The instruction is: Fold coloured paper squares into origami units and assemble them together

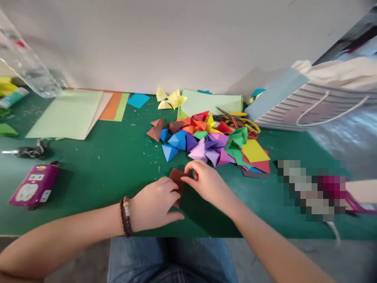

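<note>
This looks like a craft corner, a place for making things out of paper. A green desk [112, 165] stands right up against a plain white wall [176, 39]. Big sheets of coloured paper [67, 114] lie flat at the back. In the middle is a heap of folded paper shapes [206, 141] in red, blue, purple, green, orange and yellow. Scissors [232, 118] with yellow handles lie just behind the heap. Tiny paper bits [138, 151] are sprinkled on the green top. A brown paper [177, 179], partly folded, sits at the front. A striped paper bag [294, 110] lies on the right.
</note>
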`<state>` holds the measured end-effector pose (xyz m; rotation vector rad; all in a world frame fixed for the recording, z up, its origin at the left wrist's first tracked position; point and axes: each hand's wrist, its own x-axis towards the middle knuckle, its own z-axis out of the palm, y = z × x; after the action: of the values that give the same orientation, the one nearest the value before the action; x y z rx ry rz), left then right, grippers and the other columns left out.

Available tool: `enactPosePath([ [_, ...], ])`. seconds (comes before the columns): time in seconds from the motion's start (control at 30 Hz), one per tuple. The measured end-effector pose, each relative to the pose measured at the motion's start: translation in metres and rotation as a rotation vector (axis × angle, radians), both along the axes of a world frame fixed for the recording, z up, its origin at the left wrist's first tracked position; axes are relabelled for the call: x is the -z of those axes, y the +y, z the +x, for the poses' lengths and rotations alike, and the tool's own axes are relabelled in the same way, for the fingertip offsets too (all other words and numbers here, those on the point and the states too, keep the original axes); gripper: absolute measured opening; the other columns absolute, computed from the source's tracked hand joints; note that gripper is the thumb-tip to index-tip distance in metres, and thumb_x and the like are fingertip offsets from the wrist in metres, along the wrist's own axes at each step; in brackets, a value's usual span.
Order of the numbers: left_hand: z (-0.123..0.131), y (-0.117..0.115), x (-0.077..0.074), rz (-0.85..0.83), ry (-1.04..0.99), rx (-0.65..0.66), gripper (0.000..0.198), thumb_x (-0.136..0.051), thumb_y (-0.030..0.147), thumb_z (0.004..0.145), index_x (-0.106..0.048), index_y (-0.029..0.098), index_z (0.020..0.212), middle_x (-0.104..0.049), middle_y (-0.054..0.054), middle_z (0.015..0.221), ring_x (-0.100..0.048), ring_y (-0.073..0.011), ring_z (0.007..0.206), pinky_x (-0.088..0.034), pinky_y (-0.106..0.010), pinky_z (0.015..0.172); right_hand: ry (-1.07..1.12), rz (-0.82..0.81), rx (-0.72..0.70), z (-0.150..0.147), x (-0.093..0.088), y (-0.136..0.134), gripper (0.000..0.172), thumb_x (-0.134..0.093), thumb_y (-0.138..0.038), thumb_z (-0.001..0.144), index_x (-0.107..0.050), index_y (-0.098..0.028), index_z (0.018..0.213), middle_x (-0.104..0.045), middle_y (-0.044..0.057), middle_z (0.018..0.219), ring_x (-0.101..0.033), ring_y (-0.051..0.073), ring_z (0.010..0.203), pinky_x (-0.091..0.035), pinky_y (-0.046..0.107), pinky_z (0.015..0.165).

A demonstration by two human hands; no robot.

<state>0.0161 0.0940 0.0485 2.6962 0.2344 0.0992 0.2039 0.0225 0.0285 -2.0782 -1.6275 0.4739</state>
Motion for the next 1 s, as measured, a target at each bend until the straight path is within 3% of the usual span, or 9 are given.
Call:
enactPosePath([
  [0.1, 0.005, 0.018, -0.017, -0.18, -0.265, -0.265, 0.019, -0.062, 0.033, 0.084, -0.068, 0.016, 0.091, -0.067, -0.008, 0.098, -0.06, -0.0201, 0.098, -0.048, -0.033, 0.086, 0.338, 0.071, -0.082, 0.008, -0.014, 0.012, 0.011, -0.064, -0.025, 0.08, -0.055, -0.022, 0.085, -0.065, -0.001, 0.077, -0.06, 0.014, 0.063, -0.047, 0.027, 0.058],
  [0.17, 0.013, 0.031, -0.028, -0.325, -0.415, -0.48, 0.028, -0.062, 0.037, 0.083, -0.064, 0.016, 0.103, -0.064, -0.01, 0.107, -0.059, -0.0216, 0.102, -0.049, -0.032, 0.082, 0.522, 0.156, -0.14, 0.017, -0.022, 0.021, 0.018, -0.064, -0.025, 0.079, -0.057, -0.022, 0.095, -0.065, -0.001, 0.078, -0.061, 0.013, 0.064, -0.048, 0.027, 0.057],
  [0.23, 0.022, 0.041, -0.034, -0.602, -0.447, -0.582, 0.041, -0.059, 0.047, 0.084, -0.061, 0.016, 0.111, -0.063, -0.011, 0.113, -0.059, -0.0229, 0.104, -0.049, -0.031, 0.081, 0.647, 0.236, -0.16, 0.024, -0.025, 0.031, 0.026, -0.066, -0.026, 0.078, -0.058, -0.022, 0.103, -0.062, -0.002, 0.074, -0.059, 0.012, 0.059, -0.047, 0.025, 0.053],
  [0.37, 0.034, 0.053, -0.023, -1.377, -0.164, -0.477, 0.073, -0.034, 0.072, 0.084, -0.063, 0.013, 0.114, -0.067, -0.016, 0.109, -0.065, -0.0252, 0.092, -0.051, -0.035, 0.076, 0.896, 0.347, -0.095, 0.031, -0.016, 0.04, 0.028, -0.068, -0.028, 0.076, -0.059, -0.02, 0.102, -0.049, -0.008, 0.062, -0.05, 0.008, 0.046, -0.04, 0.022, 0.043],
  [0.47, 0.033, 0.056, -0.008, -1.694, -0.004, -0.312, 0.07, -0.041, 0.07, 0.083, -0.063, 0.011, 0.115, -0.067, -0.017, 0.104, -0.067, -0.0245, 0.087, -0.053, -0.036, 0.074, 0.941, 0.363, -0.057, 0.031, -0.005, 0.036, 0.027, -0.067, -0.029, 0.078, -0.06, -0.02, 0.103, -0.051, -0.007, 0.063, -0.051, 0.009, 0.047, -0.041, 0.022, 0.043],
  [0.63, 0.03, 0.05, -0.002, -1.771, -0.076, -0.289, 0.053, -0.068, 0.045, 0.076, -0.061, 0.012, 0.117, -0.067, -0.014, 0.102, -0.068, -0.024, 0.086, -0.054, -0.037, 0.077, 0.713, 0.473, -0.06, 0.031, -0.002, 0.028, 0.032, -0.058, -0.027, 0.086, -0.057, -0.024, 0.118, -0.065, 0.005, 0.097, -0.056, 0.01, 0.056, -0.049, 0.026, 0.051],
  [0.77, 0.03, 0.042, -0.004, -1.708, -0.164, -0.392, 0.053, -0.079, 0.034, 0.069, -0.061, 0.014, 0.115, -0.066, -0.01, 0.098, -0.068, -0.0236, 0.089, -0.052, -0.038, 0.085, 0.24, 0.725, -0.234, 0.028, -0.008, 0.021, 0.045, -0.05, -0.012, 0.088, -0.052, -0.031, 0.128, -0.05, 0.011, 0.133, -0.06, 0.013, 0.076, -0.054, 0.031, 0.065],
  [0.87, 0.029, 0.039, -0.004, -1.619, -0.204, -0.444, 0.051, -0.082, 0.031, 0.066, -0.061, 0.014, 0.11, -0.068, -0.008, 0.092, -0.069, -0.0201, 0.081, -0.053, -0.031, 0.076, -0.109, 0.777, -0.439, 0.027, -0.01, 0.017, 0.045, -0.047, -0.007, 0.086, -0.06, -0.034, 0.12, -0.05, 0.009, 0.136, -0.061, 0.016, 0.083, -0.053, 0.033, 0.067],
  [1.0, 0.027, 0.039, -0.005, -1.661, -0.241, -0.463, 0.057, -0.084, 0.033, 0.064, -0.059, 0.016, 0.112, -0.068, -0.011, 0.103, -0.069, -0.0236, 0.087, -0.053, -0.033, 0.076, -0.256, 0.809, -0.428, 0.029, -0.006, 0.016, 0.029, -0.05, -0.01, 0.086, -0.067, -0.025, 0.104, -0.058, 0.012, 0.128, -0.063, 0.021, 0.089, -0.054, 0.036, 0.069],
])
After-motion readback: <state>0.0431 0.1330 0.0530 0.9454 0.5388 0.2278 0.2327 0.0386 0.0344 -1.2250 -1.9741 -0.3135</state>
